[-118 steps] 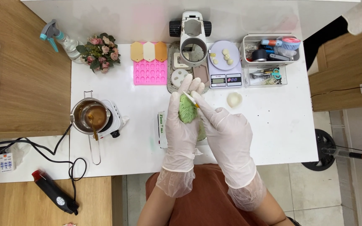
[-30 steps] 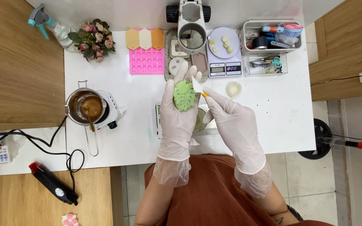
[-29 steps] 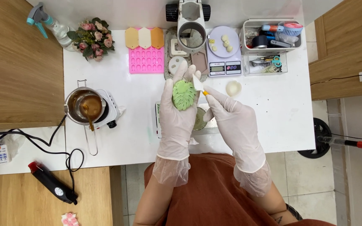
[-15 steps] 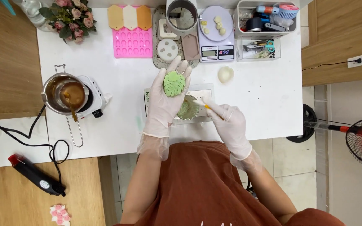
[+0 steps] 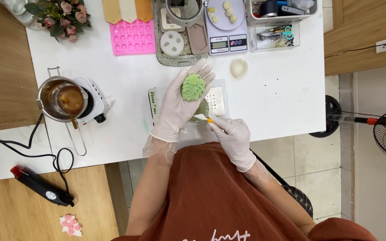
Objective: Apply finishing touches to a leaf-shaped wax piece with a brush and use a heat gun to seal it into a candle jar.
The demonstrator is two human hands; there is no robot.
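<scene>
Left hand (image 5: 182,105), gloved, palm up with fingers spread, carries a green leaf-shaped piece (image 5: 193,86) flat on the fingers, above the white table (image 5: 273,98). Right hand (image 5: 233,134), gloved, sits at 5 o'clock from the left, fingers pressed together pinching a thin tool with an orange band (image 5: 207,119); its tip points at a small round dish (image 5: 200,109) just under the left hand. The dish is on a perforated metal plate (image 5: 215,100). Small cream piece (image 5: 238,68) at 2 o'clock from the leaf, apart. Pink mould (image 5: 132,38) at 10 o'clock, digital scale (image 5: 225,31) at 1 o'clock. Metal pot on a white hotplate (image 5: 63,98) at 9 o'clock, well apart.
</scene>
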